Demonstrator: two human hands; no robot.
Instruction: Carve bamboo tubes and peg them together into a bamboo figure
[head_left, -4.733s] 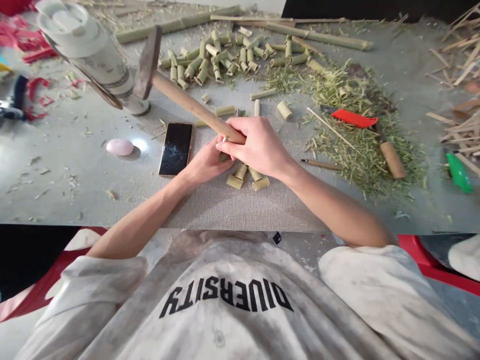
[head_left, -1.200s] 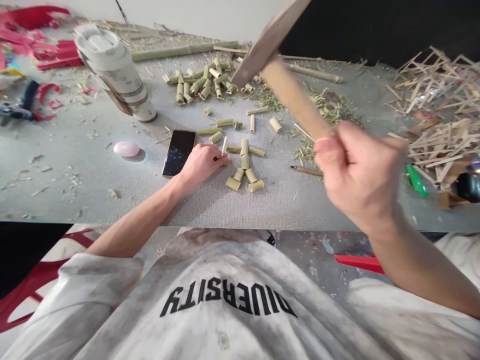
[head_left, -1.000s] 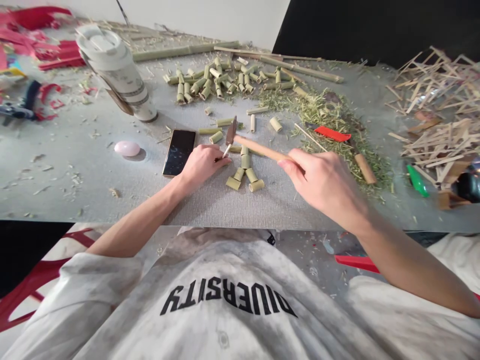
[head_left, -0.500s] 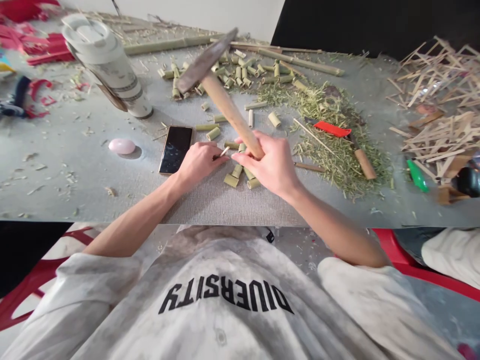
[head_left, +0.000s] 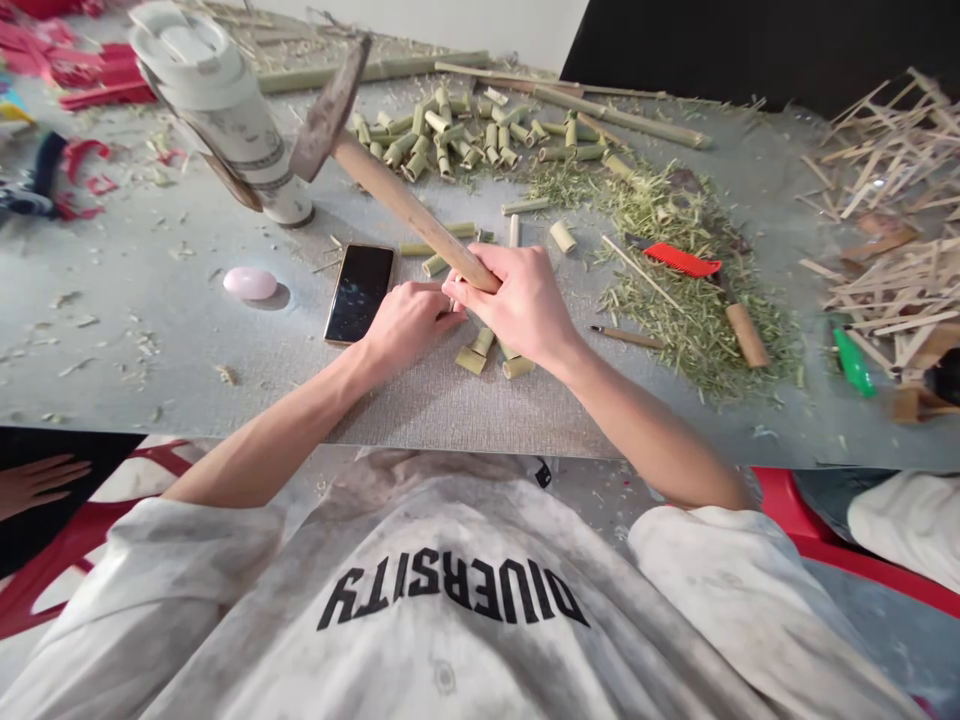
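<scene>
Head view: you have the hammer in your right hand, fingers closed around the handle's lower end. Its long axis slants from your grip up and away to the left; the head sits at the far left end, its own length crossing the handle and partly overlapping the cup in view. Your left hand lies just beside the right, fingers drawn together; the right hand covers the fingertips, so what they grip cannot be told.

The short bamboo pieces in front of your hands form two splayed legs; their upper ends are hidden. Another person's hand is cut off at the left edge.

Hammer handle: smooth, pale wood; head: mottled, worn metal. Surface: grey, finely textured. The cut bamboo pile is of hollow tubes; the shavings are thin and green.
</scene>
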